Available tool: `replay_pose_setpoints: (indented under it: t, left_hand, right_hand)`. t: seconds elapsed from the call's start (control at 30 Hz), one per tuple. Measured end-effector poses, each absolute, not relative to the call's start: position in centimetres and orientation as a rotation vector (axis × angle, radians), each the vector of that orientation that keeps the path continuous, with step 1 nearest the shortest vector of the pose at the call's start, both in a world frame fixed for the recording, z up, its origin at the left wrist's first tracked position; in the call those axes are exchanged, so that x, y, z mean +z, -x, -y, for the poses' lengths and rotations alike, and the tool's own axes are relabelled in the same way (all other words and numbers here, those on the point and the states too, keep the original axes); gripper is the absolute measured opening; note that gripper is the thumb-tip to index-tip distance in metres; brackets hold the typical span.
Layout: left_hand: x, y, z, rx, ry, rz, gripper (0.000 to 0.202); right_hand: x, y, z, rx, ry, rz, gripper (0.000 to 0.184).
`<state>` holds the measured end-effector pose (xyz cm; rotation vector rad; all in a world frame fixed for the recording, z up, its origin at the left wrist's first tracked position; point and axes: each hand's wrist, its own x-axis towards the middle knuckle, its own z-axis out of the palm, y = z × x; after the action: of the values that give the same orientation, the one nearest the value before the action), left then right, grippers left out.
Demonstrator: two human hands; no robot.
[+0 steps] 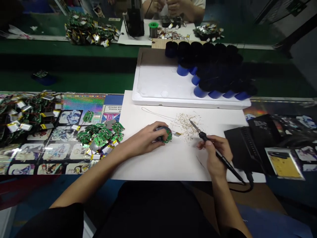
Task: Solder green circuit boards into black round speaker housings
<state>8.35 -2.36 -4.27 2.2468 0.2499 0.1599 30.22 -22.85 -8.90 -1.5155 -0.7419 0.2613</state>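
Observation:
My left hand (146, 138) grips a small round assembly wrapped in a green circuit board (166, 135), resting on a white paper sheet (158, 165). A small silver pouch battery (177, 134) lies just right of it, possibly attached. My right hand (215, 153) holds a black soldering iron (223, 162) like a pen, with its metal tip (193, 125) over a scatter of pale solder debris (185, 127). The tip stays apart from the green assembly. A thin loop of wire (158, 114) lies on the paper.
Heaps of green boards with pouch batteries (100, 137) lie on a printed mat left of the paper. A black soldering station (241, 147) stands right. Behind are a white foam tray (158, 86) and blue-and-black cylinders (213, 72). A co-worker's hands (165, 5) work across the green bench.

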Motion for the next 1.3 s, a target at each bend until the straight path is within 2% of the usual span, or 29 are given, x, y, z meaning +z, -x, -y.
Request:
replay_pose_setpoints:
  t: [0.17, 0.33, 0.47, 0.57, 0.73, 0.97, 1.1, 1.2, 1.3]
  left_hand:
    - [-0.2, -4.1, -0.8, 0.105, -2.180, -0.300, 0.011]
    - [1.8, 0.0, -6.8, 0.561, -2.104, -0.702, 0.023]
    - [-0.1, 1.0, -13.2, 0.866, -2.004, -1.100, 0.033]
    - [-2.5, 0.8, -17.5, 0.838, -2.016, -1.435, 0.025]
    - [-5.0, 0.6, -20.7, 0.760, -2.053, -1.638, 0.026]
    - [-2.4, -1.7, -19.8, 0.961, -2.150, -1.584, 0.020]
    - [-1.1, -7.6, -17.7, 0.992, -2.253, -1.170, 0.016]
    - [-1.2, -13.9, -15.5, 0.814, -2.327, -0.886, 0.022]
    - [-1.8, -20.1, -13.3, 0.664, -2.379, -0.688, 0.043]
  right_hand:
    - [-9.7, -30.0, 23.4, 0.390, 1.662, 0.839, 0.023]
    - [-10.1, -30.2, 23.7, 0.366, 1.698, 0.800, 0.025]
    - [-10.2, -30.2, 23.4, 0.377, 1.702, 0.798, 0.026]
    - [-10.2, -30.2, 23.4, 0.392, 1.715, 0.813, 0.026]
    - [-10.3, -30.2, 23.7, 0.392, 1.725, 0.796, 0.028]
    - [-10.5, -30.5, 23.5, 0.309, 1.710, 0.766, 0.027]
    - [-10.7, -30.8, 23.2, 0.264, 1.726, 0.775, 0.030]
    - [-10.8, -30.7, 23.3, 0.238, 1.763, 0.771, 0.037]
    - [-10.6, -30.4, 23.4, 0.249, 1.834, 0.672, 0.044]
